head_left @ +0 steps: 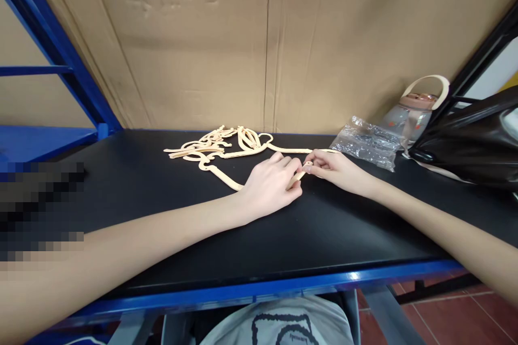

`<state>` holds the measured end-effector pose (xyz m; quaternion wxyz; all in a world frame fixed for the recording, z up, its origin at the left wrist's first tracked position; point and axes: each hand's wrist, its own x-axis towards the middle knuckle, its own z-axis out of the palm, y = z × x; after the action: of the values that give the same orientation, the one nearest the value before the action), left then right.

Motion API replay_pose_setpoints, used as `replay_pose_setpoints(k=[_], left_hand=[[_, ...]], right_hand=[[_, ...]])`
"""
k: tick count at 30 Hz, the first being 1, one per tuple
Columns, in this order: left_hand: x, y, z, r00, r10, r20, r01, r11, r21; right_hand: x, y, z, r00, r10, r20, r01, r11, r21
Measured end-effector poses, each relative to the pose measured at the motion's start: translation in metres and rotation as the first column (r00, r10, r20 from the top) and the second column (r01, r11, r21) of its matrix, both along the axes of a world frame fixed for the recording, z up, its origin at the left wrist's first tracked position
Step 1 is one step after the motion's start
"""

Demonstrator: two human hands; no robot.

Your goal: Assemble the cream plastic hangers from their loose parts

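Observation:
On the black tabletop, my left hand [273, 183] is closed around a slim beige strip [226, 178]. The strip has a curled, hook-like end at its left and passes under my palm. Its tip [298, 177] shows between my two hands. My right hand [332, 168] pinches at that tip with thumb and fingers. Behind my hands a second beige piece [289, 149] with a hooked loop lies flat, its right end running behind my right fingers. Further left is a loose heap of thin, curved beige pieces [210, 143], tangled over one another.
A crumpled clear plastic bag [366, 143] lies at the right, before a clear bottle [408, 116] with a beige handle. A shiny black bag [469, 140] sits at the right edge. Cardboard [194, 54] walls the back, and a blue rail [251, 291] borders the table's front.

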<state>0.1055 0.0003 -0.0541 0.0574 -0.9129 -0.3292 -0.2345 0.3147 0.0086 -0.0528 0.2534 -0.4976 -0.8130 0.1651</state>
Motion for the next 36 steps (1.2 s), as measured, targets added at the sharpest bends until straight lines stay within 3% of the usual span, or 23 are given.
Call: replay_pose_setpoints(k=[7,13,22,27,31,36], left_hand=[[0.002,0.006,-0.002,0.998,-0.059,-0.012,0.058,0.992,-0.108],[-0.001,0.009,-0.003,0.998,-0.060,0.024,0.065,0.951,-0.303],[-0.003,0.014,-0.004,0.985,-0.083,0.153,0.140,0.900,-0.412],[-0.003,0.019,-0.005,0.941,-0.093,0.325,0.271,0.783,-0.560],[0.000,0.024,-0.007,0.878,-0.110,0.467,0.426,0.626,-0.653],[0.004,0.023,0.000,0.892,0.024,0.452,0.388,0.471,-0.792]], right_hand=[[-0.004,-0.008,0.003,0.994,0.105,-0.032,-0.106,0.994,-0.035],[-0.005,-0.005,0.003,0.978,0.097,-0.183,-0.116,0.988,-0.097],[-0.001,-0.002,0.004,0.986,0.063,-0.152,-0.071,0.996,-0.046],[0.001,0.001,0.003,0.984,0.080,-0.158,-0.090,0.994,-0.055],[0.001,0.003,0.001,0.980,0.114,-0.163,-0.129,0.988,-0.084],[-0.001,0.000,0.003,0.968,0.169,-0.186,-0.196,0.971,-0.139]])
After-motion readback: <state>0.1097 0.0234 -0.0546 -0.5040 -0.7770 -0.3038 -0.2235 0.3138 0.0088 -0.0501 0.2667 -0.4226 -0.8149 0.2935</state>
